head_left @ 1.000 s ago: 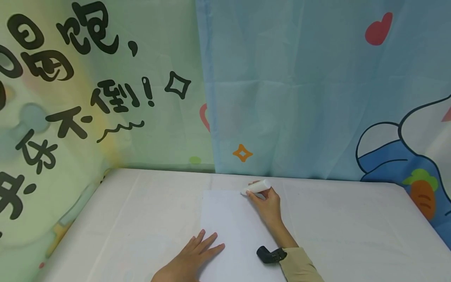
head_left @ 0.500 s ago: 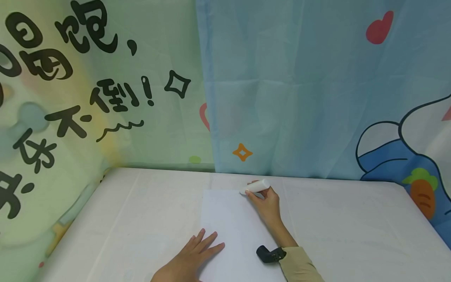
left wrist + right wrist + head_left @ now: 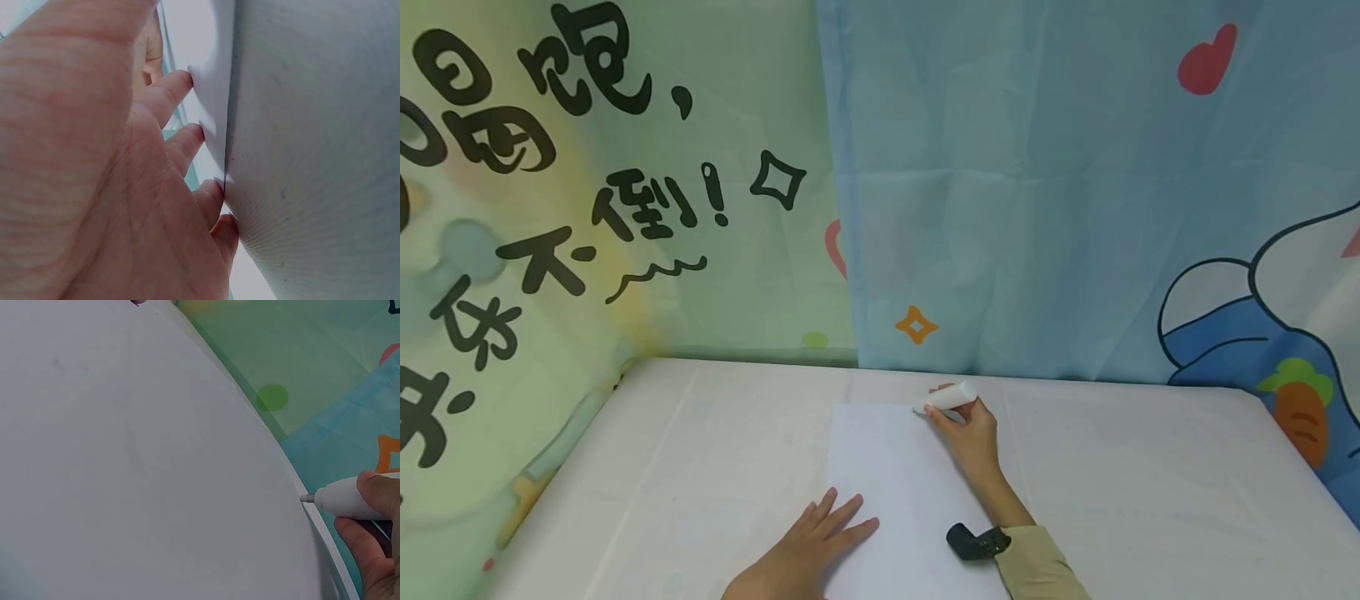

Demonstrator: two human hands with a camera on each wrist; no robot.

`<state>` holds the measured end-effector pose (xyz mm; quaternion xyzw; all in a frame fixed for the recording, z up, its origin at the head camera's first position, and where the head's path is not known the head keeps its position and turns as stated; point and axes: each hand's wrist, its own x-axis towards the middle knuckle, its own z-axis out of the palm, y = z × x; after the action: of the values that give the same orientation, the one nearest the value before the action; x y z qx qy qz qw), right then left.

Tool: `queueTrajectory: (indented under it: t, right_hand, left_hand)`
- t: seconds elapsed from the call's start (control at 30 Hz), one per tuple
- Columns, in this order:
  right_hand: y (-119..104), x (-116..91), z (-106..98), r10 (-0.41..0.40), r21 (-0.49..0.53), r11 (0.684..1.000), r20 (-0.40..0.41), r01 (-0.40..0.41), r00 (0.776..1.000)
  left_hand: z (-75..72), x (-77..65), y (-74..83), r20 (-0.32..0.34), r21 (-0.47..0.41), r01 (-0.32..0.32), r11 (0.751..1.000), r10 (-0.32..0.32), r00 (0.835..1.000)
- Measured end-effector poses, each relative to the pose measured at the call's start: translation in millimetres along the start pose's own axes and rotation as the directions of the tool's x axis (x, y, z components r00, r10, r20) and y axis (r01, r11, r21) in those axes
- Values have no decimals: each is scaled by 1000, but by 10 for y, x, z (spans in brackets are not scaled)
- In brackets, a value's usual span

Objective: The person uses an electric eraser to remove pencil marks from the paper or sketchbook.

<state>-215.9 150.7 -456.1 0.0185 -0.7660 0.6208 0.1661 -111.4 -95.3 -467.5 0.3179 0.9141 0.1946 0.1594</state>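
A white sheet of paper lies on the white-covered table. My left hand rests with spread fingers across its left edge; in the left wrist view, the fingertips touch the sheet. At the sheet's far right corner, my right hand pinches a white correction pen between thumb and fingers. The pen is thick-bodied and slanted, its tip toward the left and down. In the right wrist view the correction pen shows a narrow metal tip at the paper's edge. Any mark under it is too small to tell.
The white tablecloth stretches to both sides of the paper. Behind it hang a blue cloth and a green printed cloth. A black wrist device sits at the right sleeve, over the paper.
Both hands, the correction pen and the paper look almost the same in all three head frames; only a slight shift of the whole view shows.
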Motion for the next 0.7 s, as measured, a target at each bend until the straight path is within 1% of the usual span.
queueTrajectory:
  t: [0.13, 0.3, 0.5, 0.7]
  right_hand:
    - [159, 34, 13, -11, 21, 1000, -4, 11, 1000]
    - [360, 84, 36, 23, 41, 999, 2, -23, 1000]
    - [366, 84, 36, 18, 44, 999, 11, -18, 1000]
    - [383, 88, 36, 8, 44, 999, 20, -9, 1000]
  left_hand:
    - [-3, 3, -3, 4, 3, -1, 1000, 1, 1000]
    - [-1, 1, -9, -4, 6, -17, 1000, 17, 1000]
    - [1, -3, -14, -12, 14, -33, 999, 33, 999]
    - [8, 0, -15, -8, 13, -24, 1000, 24, 1000]
